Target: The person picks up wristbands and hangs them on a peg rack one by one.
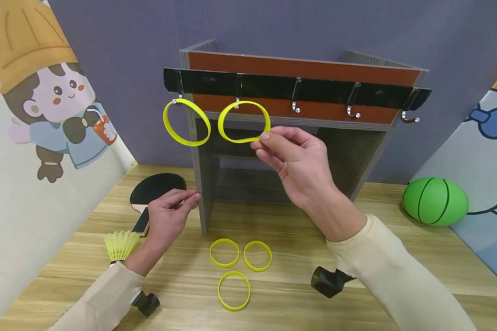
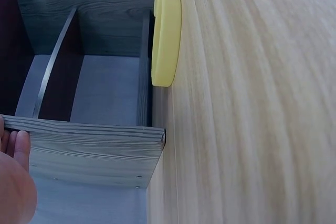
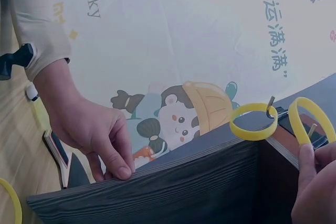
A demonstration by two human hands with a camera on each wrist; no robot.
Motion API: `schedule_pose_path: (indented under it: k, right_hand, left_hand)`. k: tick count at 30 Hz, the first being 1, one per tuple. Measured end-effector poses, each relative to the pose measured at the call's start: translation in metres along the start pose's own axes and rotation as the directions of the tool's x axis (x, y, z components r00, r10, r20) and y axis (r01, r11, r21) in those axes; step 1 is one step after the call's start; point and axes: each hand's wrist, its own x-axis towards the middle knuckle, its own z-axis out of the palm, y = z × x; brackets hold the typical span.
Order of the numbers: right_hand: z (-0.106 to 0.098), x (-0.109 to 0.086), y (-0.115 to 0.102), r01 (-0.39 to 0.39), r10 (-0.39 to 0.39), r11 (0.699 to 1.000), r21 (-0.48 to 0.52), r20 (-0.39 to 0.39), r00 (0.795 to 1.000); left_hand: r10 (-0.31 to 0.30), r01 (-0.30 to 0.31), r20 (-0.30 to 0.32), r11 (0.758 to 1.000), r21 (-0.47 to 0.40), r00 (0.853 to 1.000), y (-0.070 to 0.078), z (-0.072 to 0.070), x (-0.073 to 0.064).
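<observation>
Right hand (image 1: 296, 163) pinches a thin, round yellow band (image 1: 221, 122) at its 4 o'clock, at the second silver metal hook (image 1: 238, 97), contact there hard to make out; left hand (image 1: 167, 218) touches a grey wood-grain cabinet (image 1: 207, 184) at its 8 o'clock edge, grip unclear, partly hiding a black-faced paddle (image 1: 157, 185). Cabinet's dark shelved interior partly blocked by right hand; another yellow band (image 1: 195, 143) hangs at 11 o'clock, three more bands (image 1: 234, 309) at 6 o'clock on the wooden table (image 1: 281, 299), cropped in left wrist view.
</observation>
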Motion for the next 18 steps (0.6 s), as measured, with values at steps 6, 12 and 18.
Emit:
schedule_pose_path:
  k: [6,12,18]
  right_hand:
    - [0.000,0.002,0.000,0.006,-0.006,1.000,0.020,-0.006,1.000]
    - [0.001,0.004,0.000,0.010,-0.010,1.000,0.030,-0.004,1.000]
    - [0.001,0.005,0.003,0.007,-0.007,1.000,0.022,0.001,1.000]
  left_hand:
    - [0.004,-0.004,-0.005,1.000,0.001,1.000,-0.008,0.000,-0.002]
    - [0.014,-0.014,-0.012,1.000,0.003,1.000,-0.026,-0.002,-0.004]
    - [0.022,-0.022,-0.018,1.000,-0.007,1.000,-0.018,-0.001,-0.003]
